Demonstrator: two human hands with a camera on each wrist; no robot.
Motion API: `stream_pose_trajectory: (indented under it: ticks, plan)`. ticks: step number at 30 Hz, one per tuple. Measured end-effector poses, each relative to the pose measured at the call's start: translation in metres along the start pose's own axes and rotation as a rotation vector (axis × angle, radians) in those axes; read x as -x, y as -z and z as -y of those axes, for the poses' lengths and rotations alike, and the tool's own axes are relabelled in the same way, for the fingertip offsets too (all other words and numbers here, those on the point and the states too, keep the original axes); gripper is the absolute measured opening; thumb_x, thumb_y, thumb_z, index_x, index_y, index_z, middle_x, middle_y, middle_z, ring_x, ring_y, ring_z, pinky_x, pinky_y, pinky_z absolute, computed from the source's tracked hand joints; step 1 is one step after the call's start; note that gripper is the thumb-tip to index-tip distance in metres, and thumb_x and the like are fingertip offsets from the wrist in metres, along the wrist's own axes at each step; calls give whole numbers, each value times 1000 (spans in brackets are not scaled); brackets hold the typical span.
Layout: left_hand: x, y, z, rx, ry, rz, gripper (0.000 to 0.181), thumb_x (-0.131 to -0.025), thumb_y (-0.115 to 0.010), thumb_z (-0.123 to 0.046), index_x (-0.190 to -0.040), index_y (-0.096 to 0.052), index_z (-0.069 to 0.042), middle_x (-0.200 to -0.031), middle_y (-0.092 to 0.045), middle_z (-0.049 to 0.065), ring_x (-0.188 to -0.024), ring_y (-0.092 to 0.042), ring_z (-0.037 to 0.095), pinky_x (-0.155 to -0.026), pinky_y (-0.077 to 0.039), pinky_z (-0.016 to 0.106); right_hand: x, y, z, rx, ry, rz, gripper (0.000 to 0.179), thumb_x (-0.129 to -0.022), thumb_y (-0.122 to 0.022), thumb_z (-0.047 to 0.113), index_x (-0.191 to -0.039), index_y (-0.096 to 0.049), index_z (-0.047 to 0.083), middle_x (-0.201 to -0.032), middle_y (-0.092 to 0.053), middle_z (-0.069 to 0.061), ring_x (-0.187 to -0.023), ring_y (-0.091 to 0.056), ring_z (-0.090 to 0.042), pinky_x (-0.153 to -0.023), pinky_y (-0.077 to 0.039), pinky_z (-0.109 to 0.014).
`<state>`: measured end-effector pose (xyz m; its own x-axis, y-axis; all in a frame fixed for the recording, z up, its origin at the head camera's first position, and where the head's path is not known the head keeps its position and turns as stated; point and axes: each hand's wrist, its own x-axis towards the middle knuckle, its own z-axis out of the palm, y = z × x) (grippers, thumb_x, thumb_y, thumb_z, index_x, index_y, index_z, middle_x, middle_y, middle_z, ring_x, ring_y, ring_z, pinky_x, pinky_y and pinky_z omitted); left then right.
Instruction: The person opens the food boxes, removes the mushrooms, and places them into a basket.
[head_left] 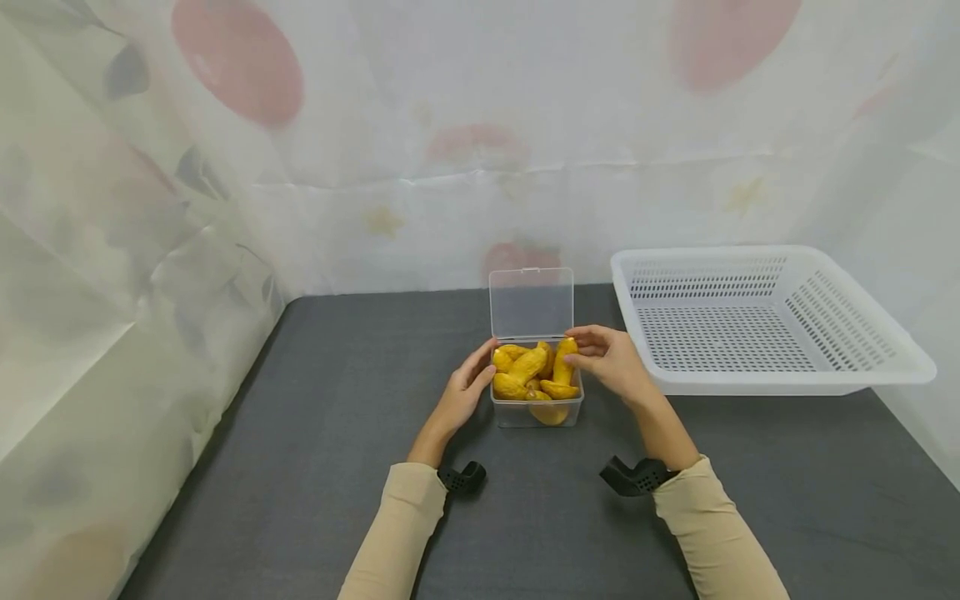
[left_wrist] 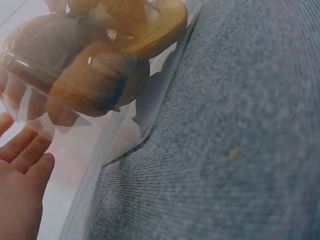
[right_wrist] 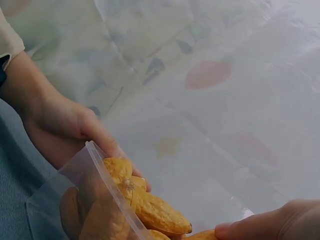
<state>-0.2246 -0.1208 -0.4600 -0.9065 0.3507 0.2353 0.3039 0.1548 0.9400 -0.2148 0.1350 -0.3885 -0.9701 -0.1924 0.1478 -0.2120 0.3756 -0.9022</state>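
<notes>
A clear plastic box stands on the dark table with its hinged lid raised at the back. Heaped inside are several glossy yellow, lumpy gourd-shaped pieces. At the box's right back, my right hand pinches one upright yellow piece between thumb and fingers. My left hand rests along the box's left wall with its fingers fairly straight. In the left wrist view, the left fingers touch the see-through wall. The right wrist view shows only the end of the pinched piece beside a right fingertip.
A large white slotted plastic basket stands at the right, beyond my right hand. A pale printed sheet hangs behind the dark table, and another lines the left side.
</notes>
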Motion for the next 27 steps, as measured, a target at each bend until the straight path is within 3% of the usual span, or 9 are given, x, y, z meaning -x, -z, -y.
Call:
stream_pose_trajectory:
  ticks: [5, 11, 14, 18, 21, 23, 27]
  plan:
    - [0, 0, 0, 10, 11, 8, 50, -104, -42, -17, -152, -29, -6, -158, -31, 16, -148, -29, 33, -118, -30, 52, 0, 2, 2, -1, -9, -19, 35, -87, -69, 3, -118, -63, -10, -114, -66, -31, -101, -69, -39, -81, -60, -27]
    - [1, 1, 1, 9, 6, 12, 50, -104, -41, -17, -152, -29, -6, -158, -31, 17, -146, -32, 35, -117, -32, 53, 1, 5, 5, -12, -54, -54, 36, -87, -70, 7, -119, -63, -7, -115, -67, -28, -100, -70, -32, -85, -59, -30]
    - [0, 1, 2, 11, 6, 12, 50, -104, -41, -17, -152, -29, -7, -157, -32, 17, -146, -32, 34, -117, -32, 54, 1, 7, 5, -20, -68, -60, 36, -87, -70, 8, -120, -63, -5, -116, -67, -27, -94, -71, -16, -86, -58, -29]
    - [0, 1, 2, 14, 7, 12, 50, -105, -40, -17, -152, -29, -7, -157, -32, 17, -146, -32, 34, -117, -32, 53, 1, 11, 5, -55, -71, -74, 37, -88, -69, 9, -122, -62, -6, -119, -65, -29, -83, -64, 8, -82, -54, -16]
    - [0, 1, 1, 14, 9, 10, 49, -105, -40, -17, -152, -29, -7, -157, -33, 17, -146, -32, 34, -116, -32, 53, 2, 15, 6, -89, -63, -89, 38, -89, -68, 9, -122, -61, -7, -118, -65, -29, -80, -61, 14, -78, -52, -10]
    - [1, 1, 0, 12, 8, 11, 50, -105, -40, -17, -152, -29, -7, -157, -32, 17, -146, -32, 34, -116, -32, 54, 2, 18, 6, -114, -58, -102, 38, -89, -68, 9, -122, -61, -8, -111, -69, -21, -80, -62, 13, -78, -52, -9]
    - [1, 1, 0, 14, 4, 16, 50, -105, -40, -17, -152, -28, -6, -158, -31, 17, -146, -31, 34, -117, -31, 54, 3, 24, 7, -223, -48, -114, 41, -89, -67, 6, -123, -57, -13, -92, -69, 10, -80, -65, 9, -77, -55, -10]
